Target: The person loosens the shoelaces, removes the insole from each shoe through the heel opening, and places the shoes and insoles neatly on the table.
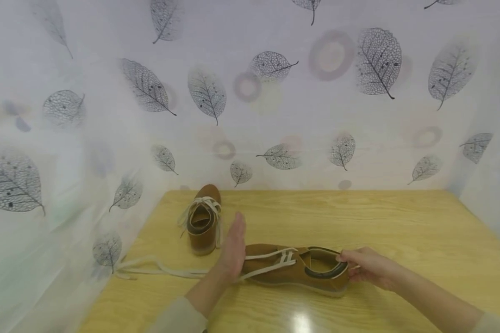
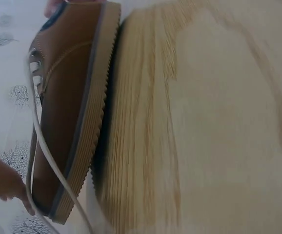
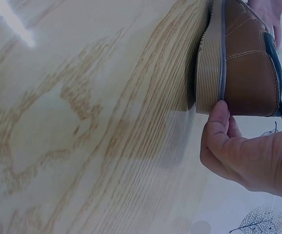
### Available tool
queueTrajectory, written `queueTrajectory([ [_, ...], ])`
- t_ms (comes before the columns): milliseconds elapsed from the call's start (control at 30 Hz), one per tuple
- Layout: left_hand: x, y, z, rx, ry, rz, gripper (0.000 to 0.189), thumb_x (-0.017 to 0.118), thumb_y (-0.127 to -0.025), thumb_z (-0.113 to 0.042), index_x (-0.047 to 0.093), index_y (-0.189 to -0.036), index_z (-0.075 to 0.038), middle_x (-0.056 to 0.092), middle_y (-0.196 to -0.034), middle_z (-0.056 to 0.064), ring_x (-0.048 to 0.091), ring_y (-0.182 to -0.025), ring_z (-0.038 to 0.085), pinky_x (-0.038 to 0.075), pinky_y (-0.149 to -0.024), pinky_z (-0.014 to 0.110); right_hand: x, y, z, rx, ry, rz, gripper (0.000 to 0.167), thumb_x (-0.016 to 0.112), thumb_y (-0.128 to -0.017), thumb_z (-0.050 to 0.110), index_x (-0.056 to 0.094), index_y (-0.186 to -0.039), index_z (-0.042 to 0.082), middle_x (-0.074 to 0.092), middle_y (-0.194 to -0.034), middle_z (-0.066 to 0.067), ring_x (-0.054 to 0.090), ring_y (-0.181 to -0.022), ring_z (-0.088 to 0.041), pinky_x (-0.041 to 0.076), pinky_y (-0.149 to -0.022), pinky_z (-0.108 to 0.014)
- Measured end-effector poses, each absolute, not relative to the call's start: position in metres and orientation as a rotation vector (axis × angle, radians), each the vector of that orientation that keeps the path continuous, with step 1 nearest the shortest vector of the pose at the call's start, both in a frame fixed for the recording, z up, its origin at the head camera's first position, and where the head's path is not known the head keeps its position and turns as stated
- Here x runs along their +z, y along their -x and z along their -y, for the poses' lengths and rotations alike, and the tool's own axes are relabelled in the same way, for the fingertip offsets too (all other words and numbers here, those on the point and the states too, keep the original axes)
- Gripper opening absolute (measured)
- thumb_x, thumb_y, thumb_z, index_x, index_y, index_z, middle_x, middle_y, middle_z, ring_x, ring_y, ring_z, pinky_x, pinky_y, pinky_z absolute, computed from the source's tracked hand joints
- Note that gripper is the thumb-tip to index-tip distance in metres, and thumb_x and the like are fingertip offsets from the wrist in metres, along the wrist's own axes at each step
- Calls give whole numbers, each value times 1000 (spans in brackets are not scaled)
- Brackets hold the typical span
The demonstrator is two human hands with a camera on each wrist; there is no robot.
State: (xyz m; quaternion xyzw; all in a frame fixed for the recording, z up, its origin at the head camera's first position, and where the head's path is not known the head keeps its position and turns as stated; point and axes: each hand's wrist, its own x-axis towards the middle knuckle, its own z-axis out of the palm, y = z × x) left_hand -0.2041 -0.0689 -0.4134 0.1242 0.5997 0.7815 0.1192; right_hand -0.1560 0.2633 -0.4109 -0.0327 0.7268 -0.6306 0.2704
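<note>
A brown lace-up shoe (image 1: pixel 275 273) lies lengthwise in front of me, toe to the left and heel to the right. My right hand (image 1: pixel 371 267) grips its heel, thumb at the dark padded collar and fingertips low on the back, beside the sole edge in the right wrist view. At the toe, my left hand (image 1: pixel 234 247) stands on edge with straight fingers, partly covering the toe. Loose pale laces (image 1: pixel 162 268) run from the eyelets past the left wrist and trail leftward over the table. The ribbed side of the sole (image 2: pixel 90 122) shows in the left wrist view.
A second brown shoe (image 1: pixel 204 238), its laces tied in a bow, stands farther back on the left, toe pointing away. Both shoes are on a wood-grain table (image 1: pixel 400 222). Leaf-printed sheeting (image 1: pixel 254 120) hangs along the back and sides.
</note>
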Motion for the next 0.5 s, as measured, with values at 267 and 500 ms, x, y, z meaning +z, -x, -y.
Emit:
queueTrajectory([
  [267,-424,188,55,1434,-754,-2530,77,45,-94,-55,14,-152,-15,6,-158,4,-1,-145,34,-11,-109,62,-411,155,-264,-1690,99,-1950,44,49,-90,21,56,-113,-16,56,-91,-4,57,-83,-17,54,-78,-31],
  [500,-433,185,42,580,-898,-2873,93,37,-83,-77,16,-152,-19,10,-158,9,11,-145,31,3,-113,59,-407,160,-267,-1713,124,-1853,24,51,-94,19,64,-99,0,50,-84,0,50,-78,-13,53,-76,-28],
])
